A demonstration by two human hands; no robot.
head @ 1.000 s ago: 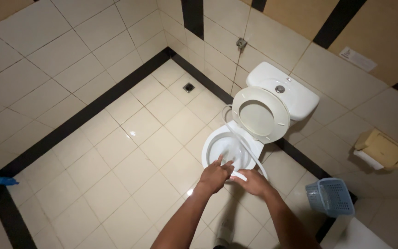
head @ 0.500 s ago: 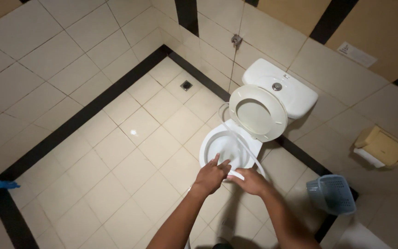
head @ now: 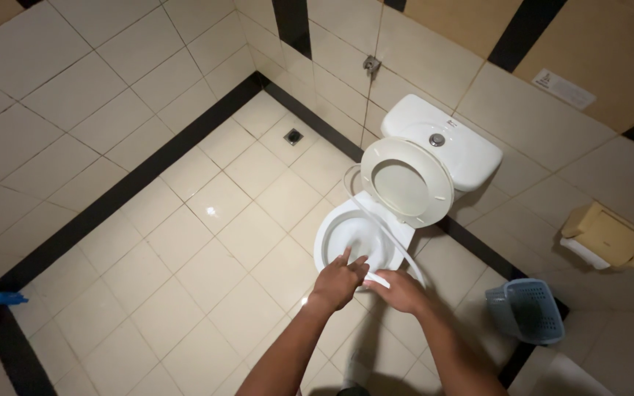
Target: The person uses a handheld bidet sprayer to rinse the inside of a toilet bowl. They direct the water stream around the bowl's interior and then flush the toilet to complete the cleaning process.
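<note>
One small white sign (head: 563,89), a rectangle, sticks on the tan wall up high on the right, and lower down a tan paper holder (head: 609,236) hangs there with white paper under it. Both hands meet at the near edge of the white toilet bowl (head: 332,236), whose seat (head: 406,182) stands up against the tank (head: 442,139). The left hand (head: 340,281) is half open, fingers spread over the rim. The right hand (head: 401,290) is curled around a thin white strip (head: 398,246) (it runs from the seat down to the hands). A blue basket (head: 527,311) stands near on the right.
</note>
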